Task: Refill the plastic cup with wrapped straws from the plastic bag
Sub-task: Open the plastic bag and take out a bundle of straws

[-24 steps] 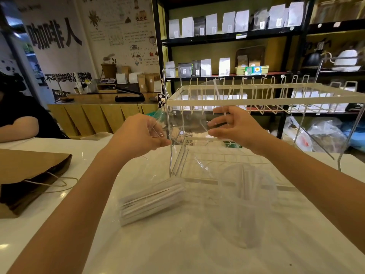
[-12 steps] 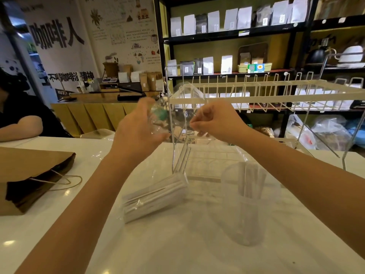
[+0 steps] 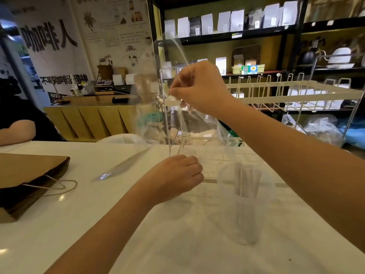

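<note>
Right hand [image 3: 199,89] is up high, pinching the top edge of the clear plastic bag [image 3: 158,107]. Left hand [image 3: 175,177] sits low and curled, can't tell what it's holding. The clear plastic cup [image 3: 245,202] with white wrapped straws [image 3: 246,180] stands near the white wire rack [image 3: 296,95]; bare white table [image 3: 98,224] towards the brown paper bag [image 3: 25,175].

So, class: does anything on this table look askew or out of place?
A brown paper bag lies flat on its side at the table's left edge, handles trailing. The cup stands upright with a few straws. Nothing looks spilled.
</note>
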